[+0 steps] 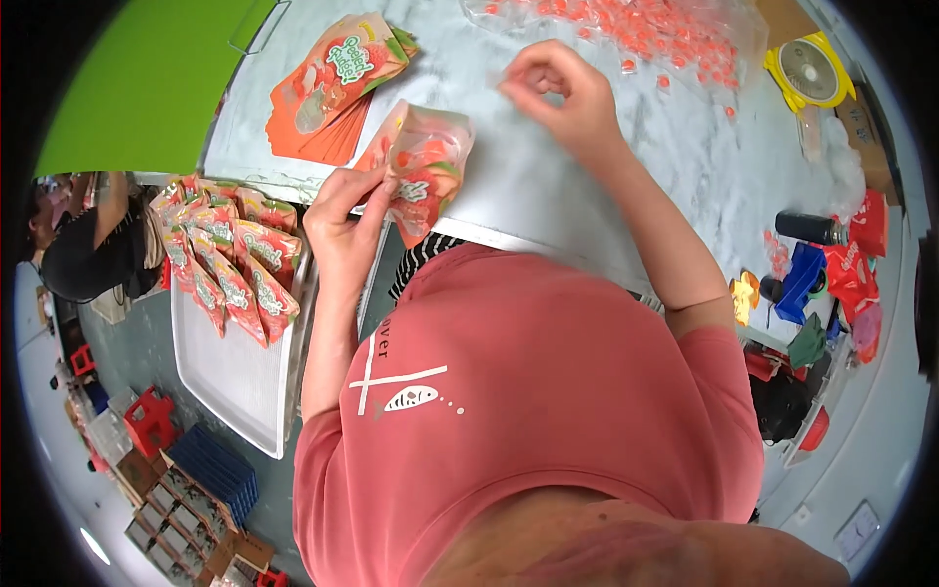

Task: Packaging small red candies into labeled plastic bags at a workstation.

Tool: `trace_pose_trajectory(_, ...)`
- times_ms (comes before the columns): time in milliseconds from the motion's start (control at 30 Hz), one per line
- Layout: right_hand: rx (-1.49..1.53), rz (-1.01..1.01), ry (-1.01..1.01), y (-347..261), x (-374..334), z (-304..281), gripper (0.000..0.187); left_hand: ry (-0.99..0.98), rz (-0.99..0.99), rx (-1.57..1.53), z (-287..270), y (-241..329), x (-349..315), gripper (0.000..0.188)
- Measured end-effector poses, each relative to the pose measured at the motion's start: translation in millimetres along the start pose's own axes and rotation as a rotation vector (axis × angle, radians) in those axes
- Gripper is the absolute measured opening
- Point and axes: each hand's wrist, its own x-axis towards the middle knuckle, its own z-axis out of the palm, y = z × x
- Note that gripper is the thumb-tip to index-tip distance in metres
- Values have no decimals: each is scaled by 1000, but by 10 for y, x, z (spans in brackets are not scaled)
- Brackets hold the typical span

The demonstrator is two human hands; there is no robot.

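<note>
An orange and pink printed pouch (452, 147) is gripped at its side by my left hand (342, 213), fingers and thumb pinched on its edge. Its mouth gapes and red pieces show inside. Over the table to the right, my right hand (569, 96) is raised with its fingers curled and the thumb drawn in. The fingertips are blurred, so I cannot make out anything between them. Beyond the pouch, a fanned stack of flat matching pouches (328, 88) lies on the marbled table (685, 161). Small wrapped red candies (641, 41) are heaped at the far edge.
Left of me, a metal tray (230, 377) carries several filled pouches (235, 259). A co-worker (93, 240) in black is beyond it. A green panel (147, 88) borders the table. At right are a yellow fan (810, 72), a black bottle (808, 228) and a blue holder (802, 284).
</note>
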Motion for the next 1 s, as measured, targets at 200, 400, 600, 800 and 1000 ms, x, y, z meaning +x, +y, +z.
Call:
trace_pose_trajectory(200,-342,-240,-488,-506,-264,187,22,-22,99,-8,224,155,-61,14)
trace_pose_trajectory(400,-505,-244,-706,-464,-684,91,22,-202,89,-76,260,273,-329,20)
trace_pose_trajectory(600,-518,-399,-749,-727,-966,71,34,-584,-172,-483,224,40,-252,33)
trace_pose_trajectory(800,-528,-247,-530,-980,-1239,-18,25,-320,-53,-439,345,136,-424,19)
trace_pose_trajectory(1000,-493,58,-879,-1214,-1188,-45,25,-78,191,-365,545,374,-698,14)
